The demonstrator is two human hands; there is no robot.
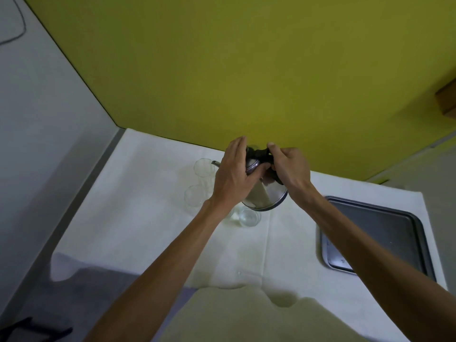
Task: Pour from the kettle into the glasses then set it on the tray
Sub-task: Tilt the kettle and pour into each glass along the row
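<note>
A steel kettle [267, 196] with a black handle is lifted above the white table and tilted to the left. Its thin spout [215, 163] hangs over the rim of the tall clear glass [204, 172]. My right hand [288, 169] grips the black handle. My left hand [233, 176] presses on the kettle's lid and side. A second glass [195, 198] stands just in front of the tall one. A short glass [249, 217] sits under the kettle's base. The grey metal tray [407, 233] lies flat on the right with nothing on it.
A white cloth [138, 206] covers the table. A yellow-green wall [246, 70] rises right behind the glasses. A grey wall runs along the left side. A wooden piece [446, 99] juts in at the far right.
</note>
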